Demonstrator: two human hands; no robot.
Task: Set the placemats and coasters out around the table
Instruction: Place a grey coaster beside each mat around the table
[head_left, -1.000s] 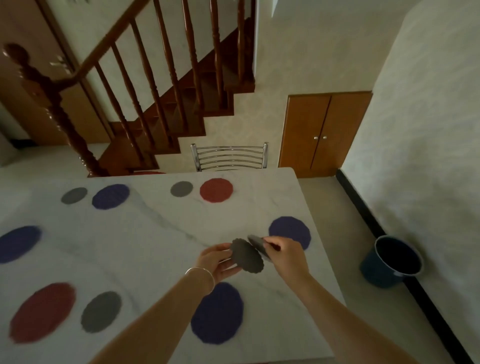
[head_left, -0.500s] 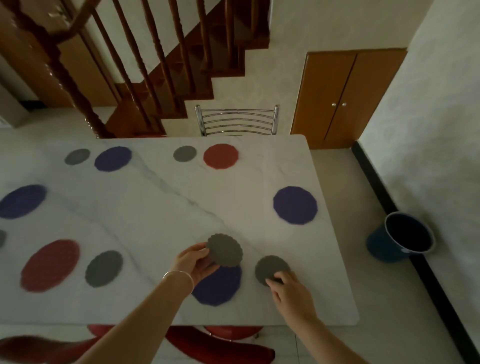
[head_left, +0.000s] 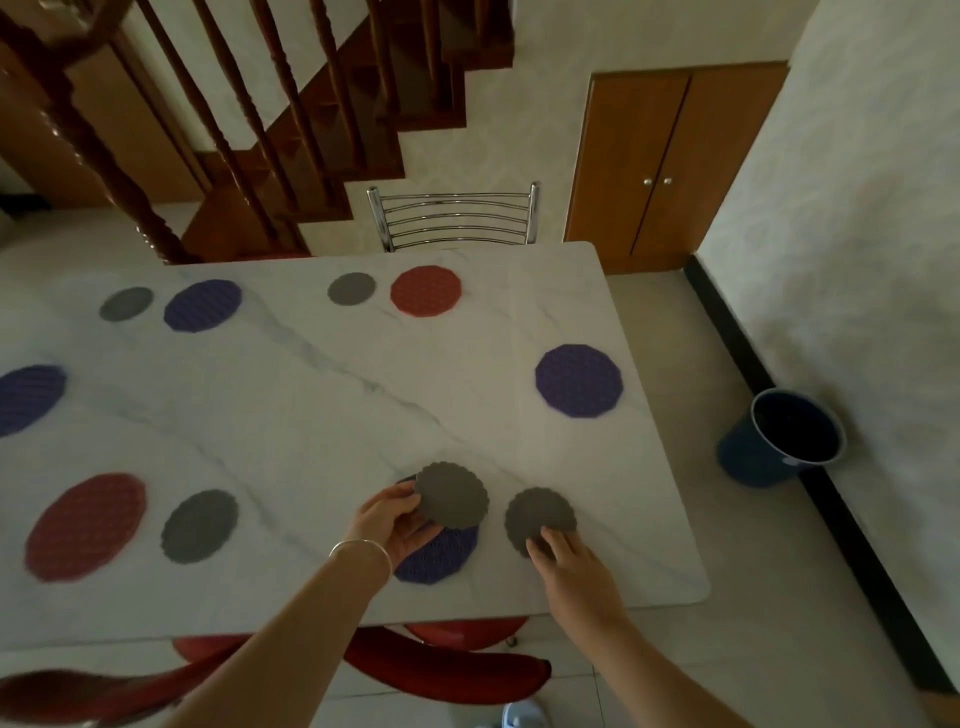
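Head view. The white marble table (head_left: 311, 415) carries round placemats and coasters; being round, none shows a long axis, and all lie flat except one.

The left hand (head_left: 395, 525) pinches a grey scalloped coaster (head_left: 452, 494) by its left edge, thumb on top and fingers underneath. This coaster is lifted and roughly level above the near purple placemat (head_left: 441, 556), hiding most of that mat. A silver bangle (head_left: 363, 548) sits on the left wrist.

The right hand (head_left: 571, 571) is spread, fingers nearly straight, with its fingertips (head_left: 537, 548) pressing the near edge of a second grey coaster (head_left: 540, 517). That coaster lies flat on the table just right of the purple placemat, near the right front corner.

Other items on the table:
- purple placemat at the right edge (head_left: 579, 381);
- red placemat (head_left: 426, 291) with a grey coaster (head_left: 351, 288) just beside it, at the far edge;
- purple placemat (head_left: 202, 305) with a grey coaster (head_left: 126, 303) beside it, far left;
- red placemat (head_left: 85, 525) with a grey coaster (head_left: 200, 525) beside it, near left;
- purple placemat (head_left: 28, 397), cut off by the left frame edge.

The left-side mats are blurred. No writing or brand mark is legible anywhere.

A chrome chair (head_left: 454, 218) stands at the far side; red chair seats (head_left: 447, 665) show partly under the near edge. A blue bucket (head_left: 779, 441) stands on the floor to the right.
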